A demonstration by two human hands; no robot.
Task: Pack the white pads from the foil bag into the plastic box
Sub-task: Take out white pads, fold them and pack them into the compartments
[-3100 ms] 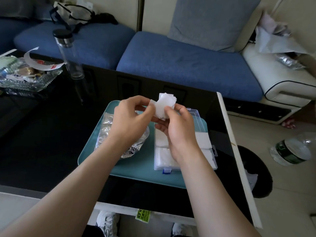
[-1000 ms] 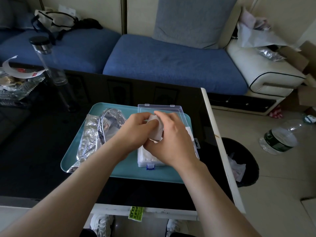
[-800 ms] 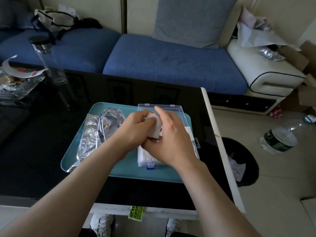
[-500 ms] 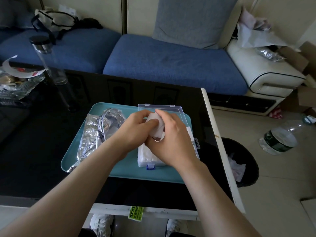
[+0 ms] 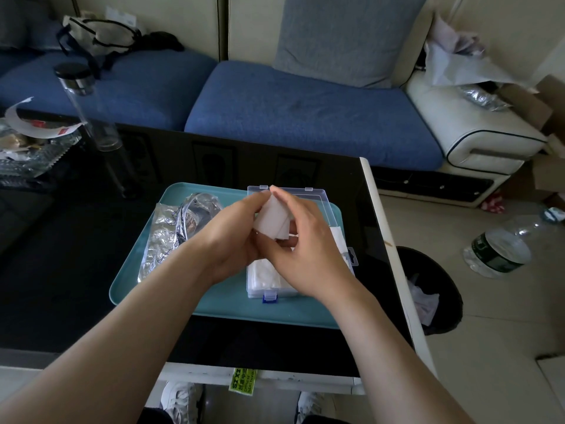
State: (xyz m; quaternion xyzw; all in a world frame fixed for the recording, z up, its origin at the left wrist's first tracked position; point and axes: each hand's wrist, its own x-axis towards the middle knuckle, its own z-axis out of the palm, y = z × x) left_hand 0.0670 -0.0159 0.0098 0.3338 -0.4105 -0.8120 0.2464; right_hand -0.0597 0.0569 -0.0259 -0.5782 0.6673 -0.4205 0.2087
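Both hands hold a small stack of white pads [image 5: 273, 220] just above the clear plastic box [image 5: 318, 197]. My left hand [image 5: 232, 234] grips the stack from the left, and my right hand [image 5: 305, 249] pinches it from the right, fingertips meeting at the top. The box lies open on a teal tray [image 5: 171, 289], its lid tipped back at the far side. More white pads [image 5: 264, 275] lie inside the box near its front edge. The crumpled foil bag [image 5: 171, 231] rests on the tray's left part, its mouth facing the far side.
The tray sits on a black glass table [image 5: 61, 255] whose white right edge [image 5: 394, 258] borders the floor. A tall clear bottle [image 5: 88, 108] and a glass dish of clutter [image 5: 27, 148] stand far left. A black bin [image 5: 428, 289] and a water jug [image 5: 501, 246] are on the floor right.
The hands with the pad stack came down from above the tray to just over the box. Over the last second they shifted the stack slightly between the fingers.
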